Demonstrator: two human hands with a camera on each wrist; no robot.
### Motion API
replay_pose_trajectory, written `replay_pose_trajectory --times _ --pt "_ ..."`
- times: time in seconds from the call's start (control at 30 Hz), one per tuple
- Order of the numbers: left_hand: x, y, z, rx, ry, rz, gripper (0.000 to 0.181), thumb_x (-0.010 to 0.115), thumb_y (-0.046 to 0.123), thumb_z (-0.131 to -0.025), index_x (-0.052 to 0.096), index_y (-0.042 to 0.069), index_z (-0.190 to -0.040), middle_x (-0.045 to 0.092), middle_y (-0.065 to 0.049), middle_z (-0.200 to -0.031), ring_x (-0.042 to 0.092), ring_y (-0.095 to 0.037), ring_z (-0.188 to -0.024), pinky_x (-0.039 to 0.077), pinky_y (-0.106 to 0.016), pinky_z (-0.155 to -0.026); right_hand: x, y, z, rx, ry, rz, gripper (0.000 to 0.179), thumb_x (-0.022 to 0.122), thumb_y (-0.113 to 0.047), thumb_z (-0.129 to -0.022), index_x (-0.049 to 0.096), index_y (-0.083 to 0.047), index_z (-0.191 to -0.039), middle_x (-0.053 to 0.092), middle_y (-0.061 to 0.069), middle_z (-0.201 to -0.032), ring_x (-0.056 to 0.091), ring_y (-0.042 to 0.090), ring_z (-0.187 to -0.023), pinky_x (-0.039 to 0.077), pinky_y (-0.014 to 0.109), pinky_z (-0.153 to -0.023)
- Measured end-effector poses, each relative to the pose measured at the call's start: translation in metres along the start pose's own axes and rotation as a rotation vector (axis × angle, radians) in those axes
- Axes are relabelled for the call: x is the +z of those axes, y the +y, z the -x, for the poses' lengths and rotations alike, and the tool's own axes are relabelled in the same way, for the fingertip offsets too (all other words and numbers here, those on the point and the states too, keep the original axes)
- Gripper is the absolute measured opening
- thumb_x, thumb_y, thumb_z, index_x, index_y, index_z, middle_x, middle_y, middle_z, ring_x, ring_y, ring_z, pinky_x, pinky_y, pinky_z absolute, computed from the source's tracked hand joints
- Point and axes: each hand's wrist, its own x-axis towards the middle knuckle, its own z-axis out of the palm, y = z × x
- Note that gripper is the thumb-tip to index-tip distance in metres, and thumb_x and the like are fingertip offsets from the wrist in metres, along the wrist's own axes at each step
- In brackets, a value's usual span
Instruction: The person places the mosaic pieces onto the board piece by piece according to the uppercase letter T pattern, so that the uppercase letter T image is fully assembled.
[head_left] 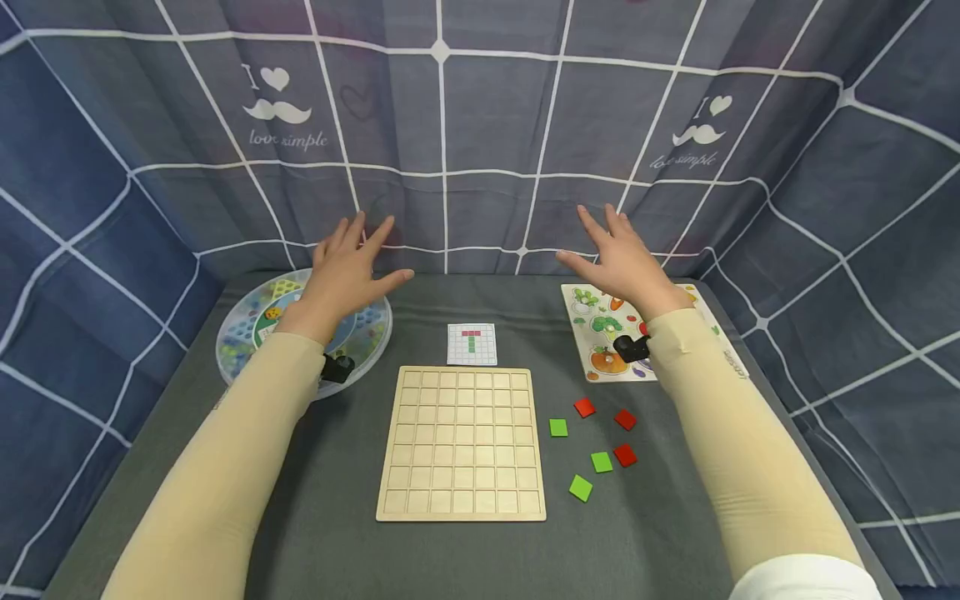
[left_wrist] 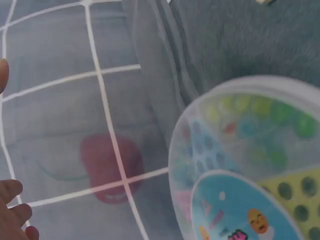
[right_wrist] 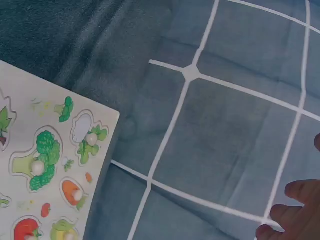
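Behind square pale wooden grid board (head_left: 462,443): square white card (head_left: 471,355). At right: square red and green tiles (head_left: 602,462). Left rear: round clear plastic case (head_left: 377,346). Right rear: rectangular white vegetable puzzle board (head_left: 585,337).

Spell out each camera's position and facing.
Head: on the head, facing forward and down at the wooden grid board; left hand, right hand and sleeves show.
Left wrist: on that wrist, facing round lidded case and curtain; fingers show.
Right wrist: on that wrist, facing vegetable puzzle and curtain; fingers show.
Head and right wrist share the puzzle.
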Motion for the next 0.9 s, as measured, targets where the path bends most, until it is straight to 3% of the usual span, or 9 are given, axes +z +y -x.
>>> replay_pose_trajectory --times 0.37,0.6,0.9 --pt "0.015 0.011 0.049 0.083 0.059 0.114 0.083 0.057 0.064 -0.091 0.022 0.033 -0.159 0.01 -0.011 -0.164 0.007 -0.037 -0.149 0.011 -0.07 -0.109 0.006 0.026 0.063 0.012 0.084 -0.117 0.08 0.048 -0.063 -0.095 0.016 -0.028 -0.16 0.008 0.018 -0.163 0.018 0.048 -0.144 0.022 0.071 -0.105" --pt "0.026 0.017 0.086 0.083 0.057 0.196 0.083 0.061 0.063 -0.09 0.027 0.03 -0.158 0.017 -0.012 -0.163 0.013 -0.04 -0.147 0.013 -0.07 -0.109 0.027 0.034 0.101 0.028 0.099 -0.151 0.079 0.053 -0.058 -0.096 0.022 -0.024 -0.16 0.017 0.02 -0.161 0.022 0.049 -0.142 0.023 0.073 -0.103" --pt "0.039 0.013 0.13 0.077 0.05 0.269 0.08 0.063 0.056 -0.092 0.029 0.026 -0.158 0.022 -0.015 -0.161 0.019 -0.042 -0.145 0.016 -0.072 -0.107 0.051 0.039 0.146 0.026 0.127 -0.199 0.074 0.059 -0.049 -0.097 0.028 -0.023 -0.158 0.024 0.019 -0.159 0.026 0.046 -0.141 0.026 0.071 -0.102"
